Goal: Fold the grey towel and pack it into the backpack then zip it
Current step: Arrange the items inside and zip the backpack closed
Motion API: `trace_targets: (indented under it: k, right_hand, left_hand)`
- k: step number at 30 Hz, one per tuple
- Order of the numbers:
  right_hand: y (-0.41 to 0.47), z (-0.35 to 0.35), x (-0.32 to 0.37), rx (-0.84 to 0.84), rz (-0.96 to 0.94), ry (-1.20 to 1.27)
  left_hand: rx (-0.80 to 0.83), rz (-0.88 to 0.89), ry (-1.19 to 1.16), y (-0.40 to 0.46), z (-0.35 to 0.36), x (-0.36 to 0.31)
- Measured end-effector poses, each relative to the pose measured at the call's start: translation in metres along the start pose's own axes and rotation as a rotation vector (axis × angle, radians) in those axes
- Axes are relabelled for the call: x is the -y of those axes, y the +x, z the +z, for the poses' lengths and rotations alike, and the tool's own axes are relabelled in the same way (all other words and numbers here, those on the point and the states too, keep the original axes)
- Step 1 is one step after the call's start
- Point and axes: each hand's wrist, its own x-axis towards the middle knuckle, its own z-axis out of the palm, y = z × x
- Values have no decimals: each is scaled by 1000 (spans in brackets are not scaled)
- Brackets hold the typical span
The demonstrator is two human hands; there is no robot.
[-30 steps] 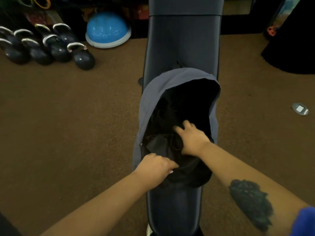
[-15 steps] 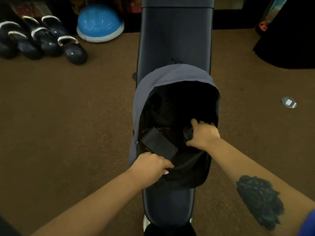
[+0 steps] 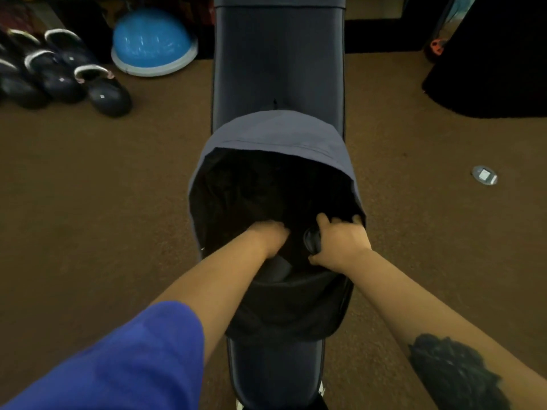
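Centrally, head view: a backpack (image 3: 276, 143) lies on a dark padded bench (image 3: 278, 63), its grey outer shell folded back around a wide, black, unzipped mouth. Left hand (image 3: 270, 236) reaches into that mouth; finger state cannot be told. Right hand (image 3: 340, 242) is clenched around the opening's right rim. Towel not discernible within the dark interior. Brown carpet (image 3: 103, 202) surrounds the bench.

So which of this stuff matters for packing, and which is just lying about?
In the job:
backpack
left hand, reaching inside it
right hand, holding its rim open

Lying about:
kettlebells
blue dome
small disc on the carpet
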Motion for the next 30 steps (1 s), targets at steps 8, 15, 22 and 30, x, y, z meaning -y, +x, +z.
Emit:
trace_targets:
  k: [8, 15, 22, 30]
  right_hand:
    - [-2, 5, -2, -56, -28, 33]
    - [-3, 6, 2, -74, -19, 25]
    - [-4, 7, 1, -76, 0, 37]
    - [-4, 7, 2, -63, 2, 55]
  left_hand:
    - [190, -85, 208, 9, 46, 3]
    - [152, -220, 225, 12, 66, 9]
    - [-5, -369, -313, 7, 62, 23]
    - [-41, -374, -366, 5, 84, 35]
